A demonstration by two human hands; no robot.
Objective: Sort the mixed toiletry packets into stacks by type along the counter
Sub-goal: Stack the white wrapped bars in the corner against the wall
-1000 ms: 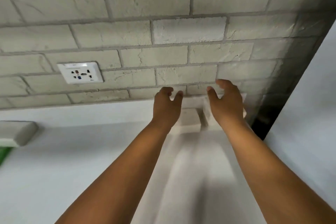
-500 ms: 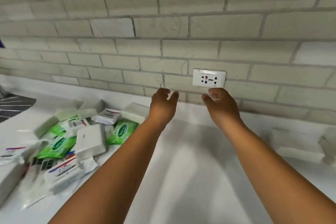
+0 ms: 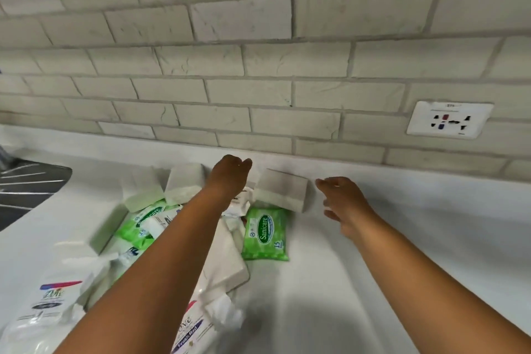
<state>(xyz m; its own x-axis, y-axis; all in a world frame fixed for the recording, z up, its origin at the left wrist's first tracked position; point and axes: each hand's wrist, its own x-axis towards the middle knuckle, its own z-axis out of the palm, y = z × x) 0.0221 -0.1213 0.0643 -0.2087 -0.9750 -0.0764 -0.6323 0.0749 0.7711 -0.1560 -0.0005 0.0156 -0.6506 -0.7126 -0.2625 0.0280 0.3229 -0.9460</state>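
We see the green Sanicare packet [image 3: 265, 234] lying flat at the pile's [image 3: 161, 238] right edge on the white counter [image 3: 402, 253], long axis toward the wall, our left hand [image 3: 230, 178] and right hand [image 3: 342, 201] relaxed and holding nothing, our left forearm hiding several packets.

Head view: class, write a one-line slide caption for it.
Both open hands, left and right, reach over mixed packets toward a white box on the counter.

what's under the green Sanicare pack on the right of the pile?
The green Sanicare pack lies flat, mostly on bare white counter. Its left edge meets a white packet; whether it overlaps that is unclear. Anything beneath the pack is hidden.
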